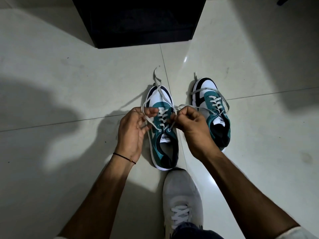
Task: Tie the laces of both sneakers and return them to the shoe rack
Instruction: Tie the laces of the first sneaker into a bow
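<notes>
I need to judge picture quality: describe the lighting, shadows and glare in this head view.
Head view: dim and uneven; a bright patch lights the tiled floor, with a glare streak right of the tile seam; a broad shadow falls left of the left hand; the dark shoe rack shows almost no detail; wide-angle bending at the edges; both sneakers stay sharp.

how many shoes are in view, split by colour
Teal, white and black sneakers: 2, the left sneaker being laced by the left hand and right hand, and the right sneaker beside it
Grey worn shoe: 1
Total: 3
</notes>
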